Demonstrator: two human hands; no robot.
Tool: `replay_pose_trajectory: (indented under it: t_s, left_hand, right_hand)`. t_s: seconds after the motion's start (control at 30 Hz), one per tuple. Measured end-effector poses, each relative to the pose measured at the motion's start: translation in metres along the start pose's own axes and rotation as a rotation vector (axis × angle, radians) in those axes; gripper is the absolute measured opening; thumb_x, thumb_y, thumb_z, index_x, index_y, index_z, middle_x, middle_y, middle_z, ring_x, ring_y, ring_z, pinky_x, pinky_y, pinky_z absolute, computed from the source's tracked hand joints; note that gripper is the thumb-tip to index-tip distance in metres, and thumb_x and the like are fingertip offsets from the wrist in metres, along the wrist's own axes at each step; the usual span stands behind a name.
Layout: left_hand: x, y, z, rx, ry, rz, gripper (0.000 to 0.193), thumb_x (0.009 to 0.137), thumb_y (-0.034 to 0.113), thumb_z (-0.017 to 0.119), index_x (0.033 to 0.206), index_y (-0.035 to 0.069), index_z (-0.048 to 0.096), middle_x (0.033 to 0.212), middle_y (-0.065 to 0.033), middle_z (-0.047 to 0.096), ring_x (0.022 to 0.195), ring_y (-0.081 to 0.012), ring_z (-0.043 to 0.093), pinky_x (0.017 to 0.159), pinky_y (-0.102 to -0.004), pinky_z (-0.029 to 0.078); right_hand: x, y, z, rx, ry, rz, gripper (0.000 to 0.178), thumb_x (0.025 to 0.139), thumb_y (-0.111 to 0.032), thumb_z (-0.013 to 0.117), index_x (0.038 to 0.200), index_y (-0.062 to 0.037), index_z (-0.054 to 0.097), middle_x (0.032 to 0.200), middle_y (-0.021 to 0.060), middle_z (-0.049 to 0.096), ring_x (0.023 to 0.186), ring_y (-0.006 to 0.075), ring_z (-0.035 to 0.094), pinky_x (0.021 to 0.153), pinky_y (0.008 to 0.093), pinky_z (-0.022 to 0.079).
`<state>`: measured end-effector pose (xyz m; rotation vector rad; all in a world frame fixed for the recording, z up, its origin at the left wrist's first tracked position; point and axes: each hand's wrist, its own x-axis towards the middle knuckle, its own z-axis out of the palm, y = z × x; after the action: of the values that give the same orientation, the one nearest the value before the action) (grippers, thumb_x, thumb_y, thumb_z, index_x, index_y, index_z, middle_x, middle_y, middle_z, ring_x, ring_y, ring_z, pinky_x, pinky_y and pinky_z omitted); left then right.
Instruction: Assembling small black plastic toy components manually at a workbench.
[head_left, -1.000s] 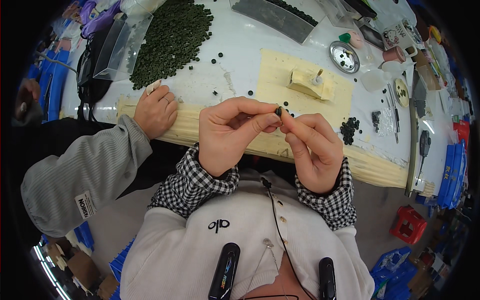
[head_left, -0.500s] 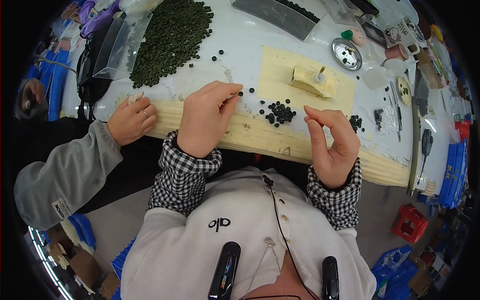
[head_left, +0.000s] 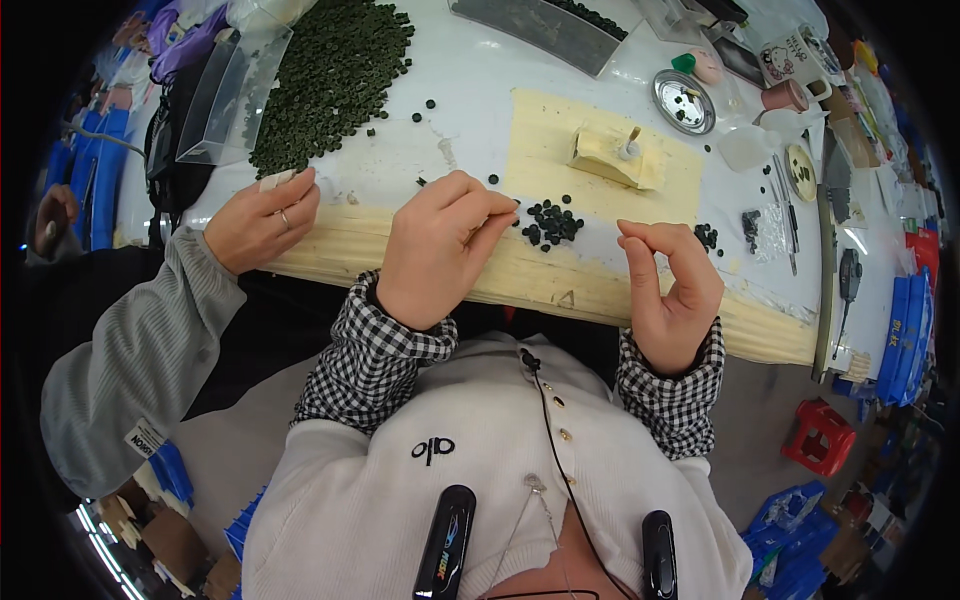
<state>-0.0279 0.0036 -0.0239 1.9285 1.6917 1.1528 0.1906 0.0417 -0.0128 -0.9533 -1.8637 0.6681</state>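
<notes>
My left hand (head_left: 445,250) is over the table's near edge, thumb and forefinger brought together beside a small pile of black pieces (head_left: 552,224). Dark bits show right at those fingertips, but whether they are pinched or just behind is unclear. On the pile's other side is my right hand (head_left: 672,290), its thumb and forefinger closed in a pinch; anything between them is too small to make out. Beyond the pile, a yellowish block with a short upright peg (head_left: 620,158) stands on a cream sheet (head_left: 535,125).
A large heap of dark green pieces (head_left: 330,75) lies far left beside a clear plastic bin (head_left: 215,120). A co-worker's hand (head_left: 265,220) rests at the edge on my left. Back right are a round metal dish (head_left: 685,100) and thin tools (head_left: 787,215).
My left hand has moved right and slightly nearer me, up to the pile. My right hand stays pinched, almost in place. The co-worker's hand has lifted and shifted a little.
</notes>
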Motion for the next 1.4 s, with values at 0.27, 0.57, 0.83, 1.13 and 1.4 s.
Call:
replay_pose_trajectory:
  t_s: [0.27, 0.57, 0.83, 1.13, 1.4]
  left_hand:
    - [-0.013, 0.003, 0.005, -0.031, -0.008, -0.041, 0.008, 0.079, 0.002, 0.07, 0.085, -0.001, 0.066, 0.073, -0.0075, 0.057, 0.059, -0.0187, 0.055, 0.053, -0.0279, 0.044]
    - [-0.009, 0.005, 0.009, 0.133, 0.004, 0.042, 0.022, 0.083, 0.001, 0.064, 0.104, 0.002, 0.066, 0.08, -0.0098, 0.057, 0.067, -0.024, 0.057, 0.06, -0.0331, 0.047]
    - [0.0, 0.008, 0.016, 0.228, 0.022, 0.152, 0.012, 0.082, 0.002, 0.064, 0.094, 0.0, 0.065, 0.081, -0.0106, 0.057, 0.073, -0.0276, 0.059, 0.064, -0.0363, 0.048]
    - [-0.011, 0.014, 0.008, 0.301, 0.042, 0.043, 0.011, 0.081, 0.003, 0.066, 0.091, 0.0, 0.065, 0.081, -0.0109, 0.056, 0.076, -0.0276, 0.059, 0.066, -0.0354, 0.048]
    - [-0.021, 0.021, 0.011, -0.133, 0.236, -0.013, 0.008, 0.086, -0.002, 0.062, 0.094, -0.004, 0.065, 0.085, -0.0091, 0.06, 0.07, -0.0154, 0.06, 0.064, -0.0248, 0.049]
  right_hand:
    - [-0.021, 0.008, -0.011, -0.066, 0.034, 0.011, 0.007, 0.078, 0.003, 0.069, 0.083, 0.0012, 0.065, 0.076, 0.01, 0.063, 0.064, 0.0208, 0.057, 0.061, 0.0286, 0.046]
    - [-0.028, 0.021, -0.033, -0.384, 0.158, -0.049, 0.013, 0.073, 0.002, 0.071, 0.084, -0.0008, 0.065, 0.077, 0.0096, 0.061, 0.072, 0.0267, 0.055, 0.064, 0.0343, 0.045]
    - [-0.027, 0.046, -0.077, -0.615, 0.229, 0.017, 0.01, 0.078, -0.002, 0.068, 0.087, -0.0022, 0.065, 0.079, 0.0086, 0.062, 0.074, 0.0272, 0.055, 0.066, 0.0343, 0.045]
    - [-0.022, 0.06, -0.079, -0.626, 0.087, 0.067, 0.008, 0.077, -0.005, 0.069, 0.084, -0.0028, 0.065, 0.078, 0.0071, 0.061, 0.074, 0.0254, 0.055, 0.066, 0.0344, 0.046]
    - [-0.019, 0.059, -0.084, -0.603, 0.067, 0.079, 0.008, 0.078, -0.004, 0.069, 0.081, -0.0017, 0.062, 0.076, 0.0083, 0.06, 0.071, 0.0238, 0.057, 0.064, 0.0328, 0.047]
